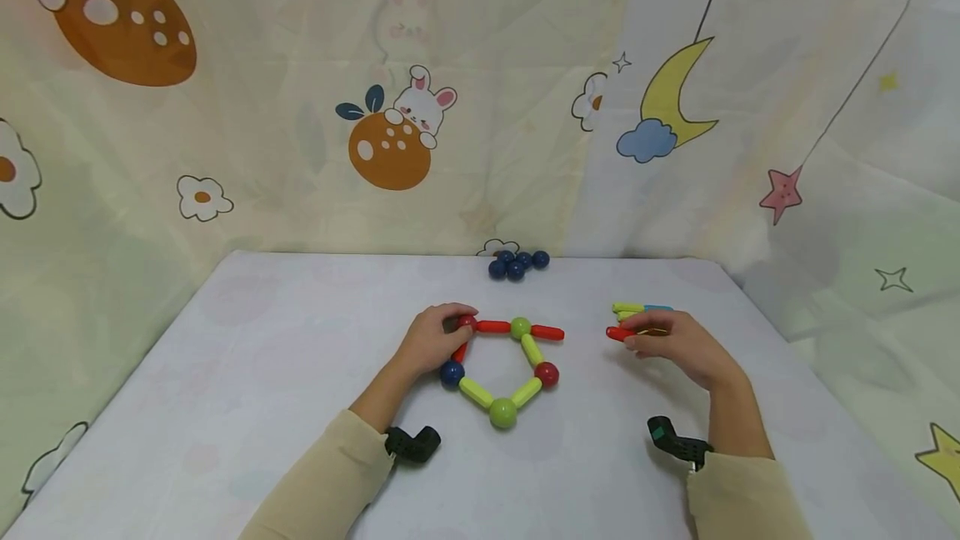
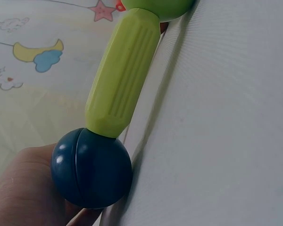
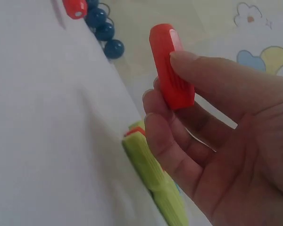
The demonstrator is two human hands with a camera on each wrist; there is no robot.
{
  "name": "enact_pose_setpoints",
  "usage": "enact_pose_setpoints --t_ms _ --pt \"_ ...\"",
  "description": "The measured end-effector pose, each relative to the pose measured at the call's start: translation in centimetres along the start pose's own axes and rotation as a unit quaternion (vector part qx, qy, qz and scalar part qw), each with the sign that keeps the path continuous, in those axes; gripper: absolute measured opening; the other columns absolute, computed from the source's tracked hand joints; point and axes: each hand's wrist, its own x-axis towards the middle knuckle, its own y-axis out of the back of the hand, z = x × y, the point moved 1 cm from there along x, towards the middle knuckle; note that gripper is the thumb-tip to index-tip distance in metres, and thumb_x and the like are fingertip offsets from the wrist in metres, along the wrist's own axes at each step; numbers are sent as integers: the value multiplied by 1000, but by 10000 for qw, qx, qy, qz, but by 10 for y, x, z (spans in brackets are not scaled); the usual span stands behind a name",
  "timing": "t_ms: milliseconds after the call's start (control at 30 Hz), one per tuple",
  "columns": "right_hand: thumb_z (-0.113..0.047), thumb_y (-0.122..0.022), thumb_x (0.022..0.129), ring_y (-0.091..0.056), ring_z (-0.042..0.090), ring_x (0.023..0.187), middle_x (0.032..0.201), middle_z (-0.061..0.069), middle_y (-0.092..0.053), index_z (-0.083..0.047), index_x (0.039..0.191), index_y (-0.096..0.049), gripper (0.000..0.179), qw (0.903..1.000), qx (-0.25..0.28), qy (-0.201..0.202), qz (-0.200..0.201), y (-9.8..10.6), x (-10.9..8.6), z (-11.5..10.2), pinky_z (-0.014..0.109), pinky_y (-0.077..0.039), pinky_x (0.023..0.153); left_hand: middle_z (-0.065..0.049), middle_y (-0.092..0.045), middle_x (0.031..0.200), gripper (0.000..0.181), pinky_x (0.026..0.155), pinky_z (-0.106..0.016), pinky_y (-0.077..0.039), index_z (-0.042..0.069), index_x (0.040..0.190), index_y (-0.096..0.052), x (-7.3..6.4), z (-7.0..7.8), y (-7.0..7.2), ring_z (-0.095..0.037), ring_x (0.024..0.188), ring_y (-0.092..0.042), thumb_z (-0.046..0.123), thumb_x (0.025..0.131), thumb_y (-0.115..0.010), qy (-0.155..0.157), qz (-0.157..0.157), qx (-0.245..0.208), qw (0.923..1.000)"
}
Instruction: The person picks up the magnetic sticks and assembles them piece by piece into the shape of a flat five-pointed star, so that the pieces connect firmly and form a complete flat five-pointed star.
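Observation:
On the table lies a ring of coloured rods and balls. My left hand (image 1: 432, 338) grips the red ball (image 1: 468, 322) at its upper left, partly covering a red rod. Below that hand sits a blue ball (image 2: 92, 169), joined to a yellow-green rod (image 2: 122, 75). Two green balls, one at the bottom (image 1: 502, 413), and another red ball (image 1: 547, 374) form other corners. From the upper green ball (image 1: 521, 328) a red rod (image 1: 548, 332) sticks out to the right. My right hand (image 1: 686, 348) pinches a loose red rod (image 3: 172, 66) between thumb and fingers, above the table.
Several dark blue balls (image 1: 515, 272) cluster at the table's back edge. Loose yellow-green rods (image 3: 148, 162), with red and blue pieces among them, lie behind my right hand. A patterned cloth (image 1: 300, 107) hangs behind the white table (image 1: 300, 357).

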Motion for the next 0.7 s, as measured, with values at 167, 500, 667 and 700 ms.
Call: enact_pose_setpoints --t_ms 167,500,667,700 --pt "-25 -75 94 -69 26 101 126 15 -65 -5 125 -69 37 9998 56 103 -156 -13 8 -5 34 -59 87 -3 -73 126 30 108 -51 -46 16 126 -74 0 0 0 -28 121 -59 22 97 -69 45 -9 -1 10000" --pt "-21 -75 94 -65 26 98 121 15 -67 -6 121 -72 31 9989 93 39 -458 -39 20 -17 33 -59 81 -3 -72 127 30 108 -52 -47 18 126 -74 1 -3 0 -28 121 -59 23 97 -69 93 -54 11 9999" --pt "-22 -75 94 -64 26 97 120 13 -69 -7 122 -72 32 9986 37 66 -532 -47 22 -21 32 -58 81 -3 -72 127 29 109 -51 -46 19 126 -74 1 -3 0 -28 121 -59 23 97 -69 123 -77 -8 9999" --pt "-23 -75 94 -64 26 97 119 13 -69 -7 122 -72 32 9983 61 53 -572 -48 23 -22 32 -58 81 -3 -72 127 29 109 -51 -46 19 126 -74 1 -3 0 -28 122 -59 23 97 -69 128 -72 -13 9999"
